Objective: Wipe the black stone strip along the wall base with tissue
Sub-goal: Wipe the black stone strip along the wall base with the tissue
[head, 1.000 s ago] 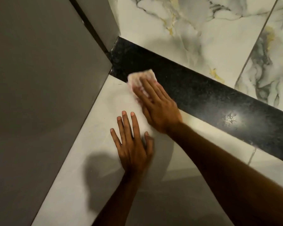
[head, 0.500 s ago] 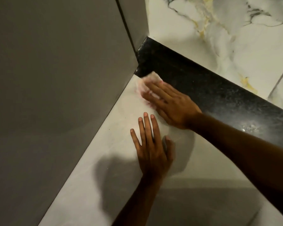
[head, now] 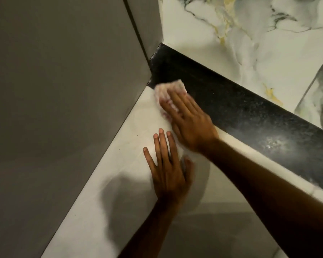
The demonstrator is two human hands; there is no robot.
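A black speckled stone strip [head: 231, 101] runs diagonally from the corner at upper middle down to the right edge, between the marble wall and the pale floor. My right hand [head: 188, 120] presses a crumpled white tissue with pink marks [head: 166, 89] flat against the strip's lower edge near the corner. The tissue lies partly on the strip and partly on the floor tile, and my fingers cover most of it. My left hand [head: 168, 168] rests flat on the floor tile just below, fingers spread, holding nothing.
A plain grey panel [head: 54, 108] fills the left side and meets the strip at the corner. White marble wall tiles with grey and yellow veins [head: 250, 34] rise behind the strip. Pale floor tile [head: 110, 202] lies under my hands.
The view has shifted, so the corner sits further right in frame. My right hand and the tissue have stayed at the strip's corner end. My left hand remains flat on the floor.
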